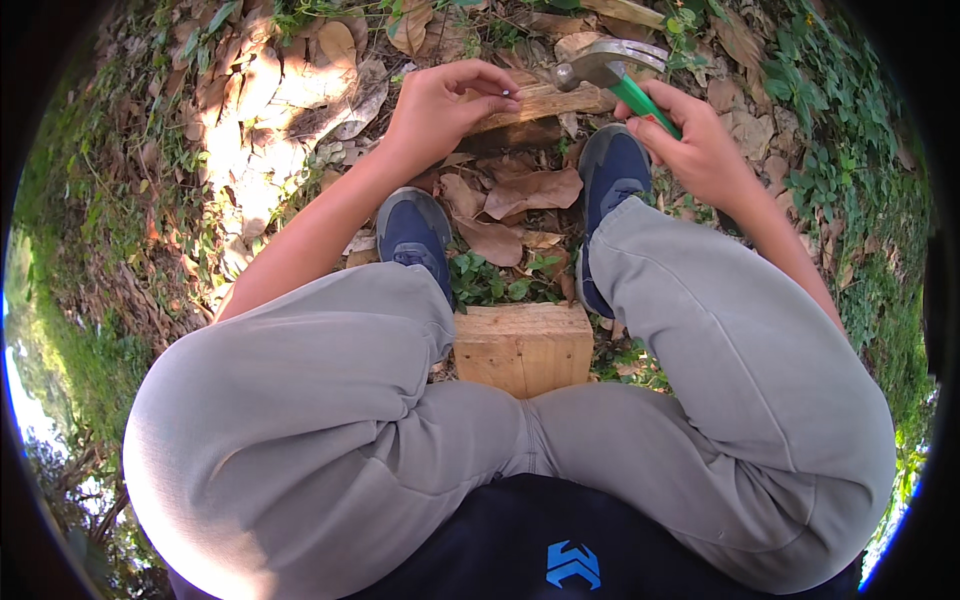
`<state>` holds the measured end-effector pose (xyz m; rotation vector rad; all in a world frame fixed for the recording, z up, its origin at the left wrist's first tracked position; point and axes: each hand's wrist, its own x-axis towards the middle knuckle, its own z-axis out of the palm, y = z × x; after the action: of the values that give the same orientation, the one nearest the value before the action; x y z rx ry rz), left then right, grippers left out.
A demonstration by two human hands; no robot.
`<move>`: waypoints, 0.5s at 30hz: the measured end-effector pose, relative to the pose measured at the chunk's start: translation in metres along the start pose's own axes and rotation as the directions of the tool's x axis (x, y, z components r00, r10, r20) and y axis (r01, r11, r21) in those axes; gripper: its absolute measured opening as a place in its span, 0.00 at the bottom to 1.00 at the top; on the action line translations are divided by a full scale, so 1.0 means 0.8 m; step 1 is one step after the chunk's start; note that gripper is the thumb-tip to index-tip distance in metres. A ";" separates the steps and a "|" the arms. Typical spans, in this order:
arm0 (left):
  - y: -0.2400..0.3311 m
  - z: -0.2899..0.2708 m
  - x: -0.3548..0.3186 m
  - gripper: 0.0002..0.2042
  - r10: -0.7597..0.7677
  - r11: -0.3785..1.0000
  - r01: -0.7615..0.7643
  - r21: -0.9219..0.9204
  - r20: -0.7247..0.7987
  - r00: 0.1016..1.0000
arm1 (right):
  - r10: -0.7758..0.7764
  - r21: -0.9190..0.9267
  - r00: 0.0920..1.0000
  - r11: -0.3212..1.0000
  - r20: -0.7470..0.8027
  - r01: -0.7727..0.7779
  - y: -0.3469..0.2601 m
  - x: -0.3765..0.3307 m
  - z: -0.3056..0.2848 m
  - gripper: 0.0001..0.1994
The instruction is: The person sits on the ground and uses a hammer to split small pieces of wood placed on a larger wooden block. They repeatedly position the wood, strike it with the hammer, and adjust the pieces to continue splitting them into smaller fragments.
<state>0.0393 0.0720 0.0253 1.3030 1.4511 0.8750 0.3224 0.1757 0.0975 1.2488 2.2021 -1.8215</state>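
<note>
Beyond my feet a rough piece of wood lies across the leaf litter. My left hand rests at its left end, thumb and forefinger pinched together. Between those fingertips a small shiny nail head shows; the rest of the nail is hidden. A claw hammer with a green handle is gripped in my right hand. Its steel head is raised over the wood, the striking face pointing left toward the pinched fingers and the claw to the right. Hammer and nail are apart.
My blue shoes stand on either side of large dry leaves, just short of the wood. A squared wooden block sits between my legs. Green creepers grow at the right; sunlit dry leaves cover the ground at the left.
</note>
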 end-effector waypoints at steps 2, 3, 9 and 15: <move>-0.010 0.002 -0.005 0.07 0.041 0.998 -0.039 0.058 -0.023 0.999 | -0.002 0.034 1.000 0.999 -0.018 0.002 0.004 -0.003 0.004 0.08; -0.014 0.003 -0.005 0.07 0.068 0.993 -0.064 0.095 -0.037 0.997 | -0.007 0.051 1.000 0.999 -0.018 0.008 0.007 -0.003 0.007 0.08; -0.021 0.009 -0.006 0.07 0.182 0.972 -0.163 0.170 -0.099 0.978 | -0.064 -0.063 0.998 0.996 0.026 0.065 -0.002 -0.003 0.013 0.09; -0.031 0.018 -0.004 0.06 0.260 0.937 -0.222 0.271 -0.113 0.959 | -0.135 -0.059 0.991 0.989 0.002 0.134 0.007 -0.003 0.023 0.10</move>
<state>0.0457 0.0633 -0.0012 1.6676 1.5807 0.9851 0.3191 0.1593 0.0884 1.1176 2.3769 -1.7841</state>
